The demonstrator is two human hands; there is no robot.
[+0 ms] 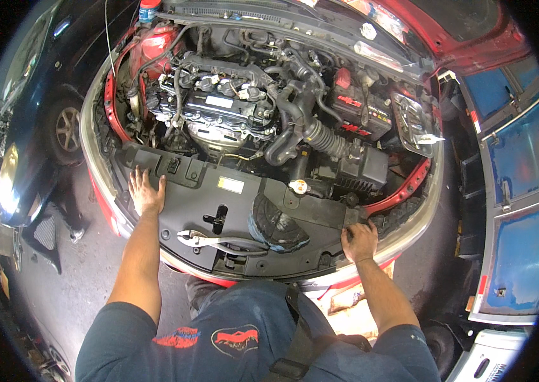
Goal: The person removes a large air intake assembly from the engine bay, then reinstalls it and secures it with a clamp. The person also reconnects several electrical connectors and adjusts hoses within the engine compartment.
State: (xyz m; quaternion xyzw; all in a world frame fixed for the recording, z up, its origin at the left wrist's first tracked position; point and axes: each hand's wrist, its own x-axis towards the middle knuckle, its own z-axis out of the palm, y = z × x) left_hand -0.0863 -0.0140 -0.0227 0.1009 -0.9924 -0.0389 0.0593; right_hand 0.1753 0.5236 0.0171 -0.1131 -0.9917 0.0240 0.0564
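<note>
My left hand (146, 191) lies with fingers spread on the left part of the black plastic cover (190, 198) across the front of the open engine bay. At the cover's right edge, my right hand (359, 242) has its fingers curled, touching it; what is between them is unclear. On the cover between my hands are silver pliers (196, 239) and a dark, rounded pad or glove (272, 223). Behind them sit the engine (212, 108), the coolant cap (299, 186), the air filter box (361, 165) and the battery (361, 108), with a metal tray (409, 124) beside it.
A dark car (21, 146) stands at the left, with what seem to be a person's legs (72, 223) low beside it. Metal-framed blue panels (514, 165) line the right, above a white case (492, 356). A red-and-blue container (149, 9) sits at the bay's back left.
</note>
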